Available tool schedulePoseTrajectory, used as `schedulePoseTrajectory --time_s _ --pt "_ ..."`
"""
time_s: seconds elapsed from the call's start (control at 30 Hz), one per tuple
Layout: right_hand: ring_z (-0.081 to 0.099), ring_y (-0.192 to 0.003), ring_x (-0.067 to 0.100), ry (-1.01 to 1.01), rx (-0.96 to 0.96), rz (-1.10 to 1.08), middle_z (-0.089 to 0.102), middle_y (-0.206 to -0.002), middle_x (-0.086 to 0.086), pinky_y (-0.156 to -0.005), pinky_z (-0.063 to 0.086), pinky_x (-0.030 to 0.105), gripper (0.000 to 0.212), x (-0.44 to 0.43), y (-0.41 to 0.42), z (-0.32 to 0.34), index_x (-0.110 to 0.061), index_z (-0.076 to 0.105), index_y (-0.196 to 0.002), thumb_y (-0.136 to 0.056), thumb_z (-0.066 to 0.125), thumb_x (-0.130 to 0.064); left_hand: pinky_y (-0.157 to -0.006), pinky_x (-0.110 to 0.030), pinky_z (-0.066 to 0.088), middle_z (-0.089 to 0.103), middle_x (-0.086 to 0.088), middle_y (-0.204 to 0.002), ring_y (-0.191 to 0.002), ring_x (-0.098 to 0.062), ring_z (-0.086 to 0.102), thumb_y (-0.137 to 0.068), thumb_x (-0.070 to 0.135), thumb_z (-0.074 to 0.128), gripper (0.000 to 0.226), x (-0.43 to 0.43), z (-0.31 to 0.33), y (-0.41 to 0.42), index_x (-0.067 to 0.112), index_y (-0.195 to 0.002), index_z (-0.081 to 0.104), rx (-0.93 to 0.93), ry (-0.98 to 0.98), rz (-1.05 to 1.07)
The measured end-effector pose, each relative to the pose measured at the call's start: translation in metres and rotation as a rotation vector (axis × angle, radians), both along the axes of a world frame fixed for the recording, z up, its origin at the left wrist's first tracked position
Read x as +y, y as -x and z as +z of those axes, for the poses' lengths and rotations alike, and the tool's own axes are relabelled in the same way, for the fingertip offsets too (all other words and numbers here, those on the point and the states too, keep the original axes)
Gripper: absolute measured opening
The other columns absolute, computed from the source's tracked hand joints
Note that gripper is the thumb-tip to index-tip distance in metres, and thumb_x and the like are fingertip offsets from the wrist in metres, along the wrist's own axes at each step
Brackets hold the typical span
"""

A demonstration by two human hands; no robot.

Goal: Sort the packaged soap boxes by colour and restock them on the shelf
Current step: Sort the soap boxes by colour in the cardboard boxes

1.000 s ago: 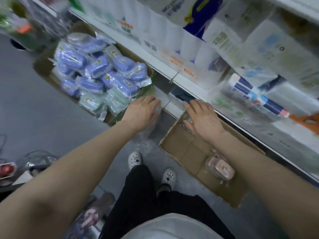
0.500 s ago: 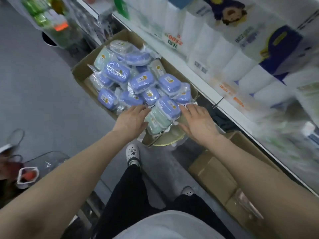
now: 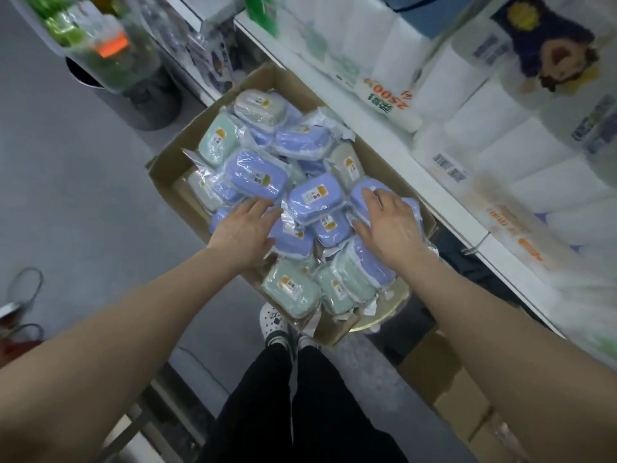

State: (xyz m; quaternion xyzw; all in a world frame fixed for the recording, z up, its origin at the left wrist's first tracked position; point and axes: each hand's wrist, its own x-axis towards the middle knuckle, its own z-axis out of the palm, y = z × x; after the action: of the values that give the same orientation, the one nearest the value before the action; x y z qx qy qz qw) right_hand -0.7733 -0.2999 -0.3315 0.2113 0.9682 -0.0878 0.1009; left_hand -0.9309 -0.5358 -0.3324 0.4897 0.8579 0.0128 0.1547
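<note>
A cardboard box on the floor holds several plastic-wrapped soap boxes, most of them blue, some pale green and a grey one at the far end. My left hand lies flat on blue packs at the near left of the pile, fingers spread. My right hand rests on a blue pack at the right side, fingers curled over it; whether it grips the pack is unclear. The white shelf runs along the right.
Packs of white paper rolls fill the shelf. A second cardboard box lies on the floor at the lower right. A dark bin and a clear bag of goods stand beyond the box. My feet are just below it.
My view swung left from the nearly empty box to the full one. Both hands moved from the shelf edge onto the pile of blue packs.
</note>
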Motion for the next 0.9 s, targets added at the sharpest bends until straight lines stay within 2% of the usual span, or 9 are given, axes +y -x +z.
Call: schedulePoseTrajectory --time_s 0.1,0.2,0.27,0.43,0.53,0.63,0.73,0.83,0.9 --pt "0.052 -0.117 0.044 -0.023 0.013 -0.022 0.053 -0.13 0.026 -0.095 0.044 0.05 0.062 0.019 0.028 -0.009 -0.001 0.044 -0.141 -0.093 0.061 -0.036 -0.107 -0.047 0.038 0.046 -0.014 -0.141 -0.132 -0.035 0.04 -0.08 0.025 0.074 0.062 0.014 -0.01 0.023 0.01 -0.135 0.05 -0.007 0.011 -0.007" --pt "0.045 -0.125 0.038 -0.029 -0.074 -0.04 0.045 -0.139 0.019 -0.1 0.038 0.047 0.064 0.035 0.053 -0.023 -0.008 0.033 -0.148 -0.097 0.049 -0.041 -0.101 -0.051 0.043 0.052 -0.02 -0.133 -0.124 -0.04 0.048 -0.073 0.02 0.079 0.061 0.029 -0.023 0.05 0.005 -0.128 0.056 0.0 -0.042 -0.031" --pt "0.047 -0.121 0.038 -0.006 -0.081 -0.075 0.047 -0.136 0.02 -0.097 0.04 0.047 0.063 0.04 0.069 -0.033 -0.008 0.033 -0.147 -0.096 0.048 -0.042 -0.1 -0.051 0.043 0.054 -0.021 -0.13 -0.122 -0.041 0.049 -0.073 0.02 0.078 0.061 0.039 -0.029 0.071 0.004 -0.127 0.056 -0.002 -0.06 -0.043" --pt "0.054 -0.114 0.04 0.065 -0.117 -0.207 0.052 -0.13 0.021 -0.095 0.045 0.048 0.07 0.047 0.106 -0.06 -0.004 0.038 -0.144 -0.093 0.038 -0.051 -0.108 -0.047 0.033 0.048 -0.017 -0.138 -0.13 -0.037 0.042 -0.082 0.025 0.07 0.06 0.068 -0.044 0.147 0.008 -0.135 0.049 0.019 -0.056 -0.096" --pt "0.049 -0.122 0.04 0.157 -0.13 -0.342 0.048 -0.136 0.021 -0.099 0.043 0.048 0.07 0.049 0.13 -0.082 -0.003 0.033 -0.146 -0.095 0.051 -0.048 -0.112 -0.046 0.029 0.042 -0.016 -0.144 -0.135 -0.036 0.035 -0.093 0.023 0.057 0.051 0.086 -0.057 0.197 0.009 -0.14 0.043 0.02 -0.06 -0.104" --pt "0.04 -0.133 0.041 0.302 -0.141 -0.519 0.04 -0.145 0.025 -0.108 0.036 0.047 0.082 0.048 0.15 -0.101 0.001 0.025 -0.148 -0.092 0.057 -0.05 -0.115 -0.045 0.024 0.028 -0.014 -0.154 -0.143 -0.032 0.022 -0.097 0.018 0.048 0.055 0.103 -0.075 0.242 0.011 -0.148 0.028 0.016 0.008 -0.106" --pt "0.043 -0.13 0.04 0.362 -0.135 -0.636 0.042 -0.144 0.024 -0.107 0.037 0.046 0.086 0.049 0.16 -0.115 0.0 0.029 -0.146 -0.086 0.064 -0.05 -0.113 -0.045 0.028 0.027 -0.015 -0.153 -0.144 -0.032 0.019 -0.091 0.021 0.056 0.066 0.119 -0.094 0.272 0.011 -0.148 0.024 0.013 0.055 -0.143" --pt "0.046 -0.126 0.036 0.292 -0.189 -0.604 0.047 -0.139 0.019 -0.102 0.032 0.043 0.086 0.051 0.167 -0.123 -0.002 0.031 -0.144 -0.081 0.07 -0.047 -0.111 -0.047 0.032 0.021 -0.014 -0.155 -0.141 -0.034 0.021 -0.086 0.036 0.067 0.087 0.137 -0.102 0.288 0.015 -0.151 0.014 -0.023 0.185 -0.157" --pt "0.044 -0.128 0.031 0.264 -0.214 -0.567 0.047 -0.139 0.015 -0.101 0.027 0.04 0.089 0.056 0.17 -0.124 -0.006 0.029 -0.144 -0.078 0.071 -0.049 -0.108 -0.047 0.034 0.017 -0.011 -0.157 -0.136 -0.038 0.027 -0.084 0.04 0.068 0.097 0.149 -0.103 0.294 0.018 -0.153 0.005 0.017 0.273 -0.172"
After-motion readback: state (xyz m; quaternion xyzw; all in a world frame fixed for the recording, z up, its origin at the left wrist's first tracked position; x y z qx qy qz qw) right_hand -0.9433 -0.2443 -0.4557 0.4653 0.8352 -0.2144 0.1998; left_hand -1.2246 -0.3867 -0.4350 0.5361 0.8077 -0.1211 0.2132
